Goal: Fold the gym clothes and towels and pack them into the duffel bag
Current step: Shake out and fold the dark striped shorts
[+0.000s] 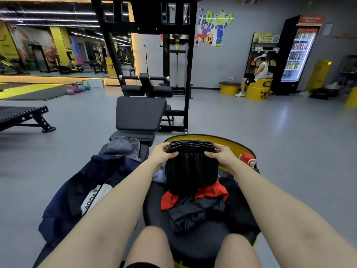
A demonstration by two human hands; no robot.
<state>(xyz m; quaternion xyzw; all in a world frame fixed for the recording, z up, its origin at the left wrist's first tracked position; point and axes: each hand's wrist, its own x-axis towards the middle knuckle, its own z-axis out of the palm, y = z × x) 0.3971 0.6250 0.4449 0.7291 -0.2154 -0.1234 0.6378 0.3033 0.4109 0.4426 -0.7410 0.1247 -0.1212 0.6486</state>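
I hold up a pair of black shorts (pixel 191 167) by the folded elastic waistband. My left hand (pixel 162 154) pinches its left end and my right hand (pixel 220 156) pinches its right end. The shorts hang over a pile on a round black stool top (pixel 193 246): a red garment (pixel 210 192) and a dark grey garment (pixel 195 211). To the left, a navy duffel bag (pixel 77 192) lies open on the bench, with a white item with black lettering (pixel 94 198) inside. A grey folded cloth (pixel 123 146) lies just beyond the bag.
A black padded gym bench (pixel 139 113) and a cable machine (pixel 173 64) stand ahead. A red and white object (pixel 248 158) sits by the stool's yellow rim (pixel 231 141). A person (pixel 257 74) sits on a yellow drum at the far right. Grey floor surrounds me.
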